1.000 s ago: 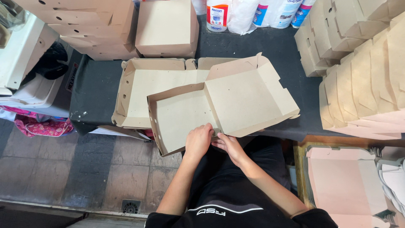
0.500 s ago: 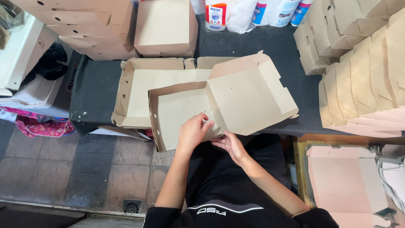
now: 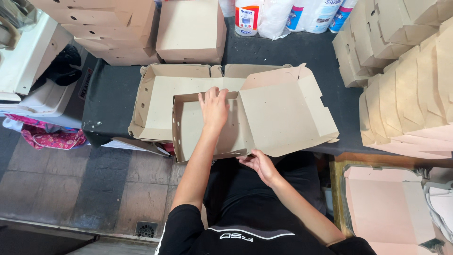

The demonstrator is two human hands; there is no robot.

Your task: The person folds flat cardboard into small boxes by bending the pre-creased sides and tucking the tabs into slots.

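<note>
The left hand (image 3: 214, 107) presses inside a half-folded cardboard box (image 3: 255, 120). The right hand (image 3: 258, 164) grips its near edge.

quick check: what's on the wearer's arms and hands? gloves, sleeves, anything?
No gloves: left hand and right hand are bare, no rings, watch or bands visible. Forearms bare too. Short black sleeves end near the elbows; the black shirt carries pale lettering and a thin curved stripe.

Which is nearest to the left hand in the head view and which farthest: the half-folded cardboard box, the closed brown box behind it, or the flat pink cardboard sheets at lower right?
1. Half-folded cardboard box, under the left hand.
2. Closed brown box, behind, table's far side.
3. Flat pink cardboard sheets, lower right, off the table.
</note>
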